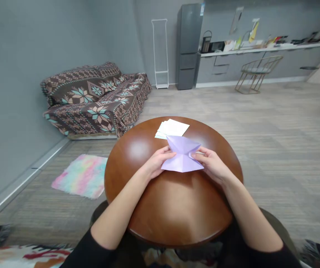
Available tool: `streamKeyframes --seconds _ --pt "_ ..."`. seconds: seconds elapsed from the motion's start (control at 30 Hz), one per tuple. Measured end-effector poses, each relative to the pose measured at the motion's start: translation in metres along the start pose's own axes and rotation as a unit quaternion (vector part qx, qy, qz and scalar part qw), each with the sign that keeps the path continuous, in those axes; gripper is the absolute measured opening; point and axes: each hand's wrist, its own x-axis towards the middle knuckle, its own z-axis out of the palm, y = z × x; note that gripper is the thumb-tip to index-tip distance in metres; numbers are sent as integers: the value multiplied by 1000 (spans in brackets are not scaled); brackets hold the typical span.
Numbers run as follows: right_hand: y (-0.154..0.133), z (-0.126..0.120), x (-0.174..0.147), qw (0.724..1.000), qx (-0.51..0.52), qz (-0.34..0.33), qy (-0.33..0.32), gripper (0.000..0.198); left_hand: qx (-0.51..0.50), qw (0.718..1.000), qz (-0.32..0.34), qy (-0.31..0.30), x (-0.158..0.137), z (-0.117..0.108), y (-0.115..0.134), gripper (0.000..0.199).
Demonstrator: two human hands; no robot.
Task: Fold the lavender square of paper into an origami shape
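A sheet of purple paper [182, 158], creased and pinched in at both sides, is held just above the round brown table. My left hand [160, 159] grips its left side between thumb and fingers. On the opposite side my right hand [208, 160] pinches the paper the same way, thumb on top. Both the upper and lower parts of the sheet flare outward from the creased middle. Behind it lie several fanned sheets of pale paper [173, 127], partly overlapped by the purple sheet's upper edge.
The glossy round table [176, 208] stands close in front of me. A sofa with a patterned cover [93, 100] is at the back left, and a fluffy pastel rug [81, 175] lies on the floor. Farther off are a grey fridge [189, 46] and a metal-framed chair [256, 72].
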Motion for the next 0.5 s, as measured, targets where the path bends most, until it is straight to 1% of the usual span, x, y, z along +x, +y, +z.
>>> streamKeyframes --seconds 0.07,0.13,0.23,0.33,0.43,0.5 --pt "-1 0 -1 1000 19 11 -13 31 -11 1000 16 -11 0 -1 0 57" --pt "-2 -1 -1 999 36 21 -23 31 -19 999 15 -27 0 -2 -2 60" --pt "-1 -4 -1 998 49 24 -24 29 -19 999 4 -30 0 0 -4 57" --pt "0 -6 0 999 46 12 -22 25 8 1000 13 4 1 2 -5 47" --pt "1 -6 0 1000 14 10 -13 22 54 996 46 52 3 3 -5 35" --pt "2 -5 0 1000 -7 -6 6 23 75 991 74 80 5 2 -6 28"
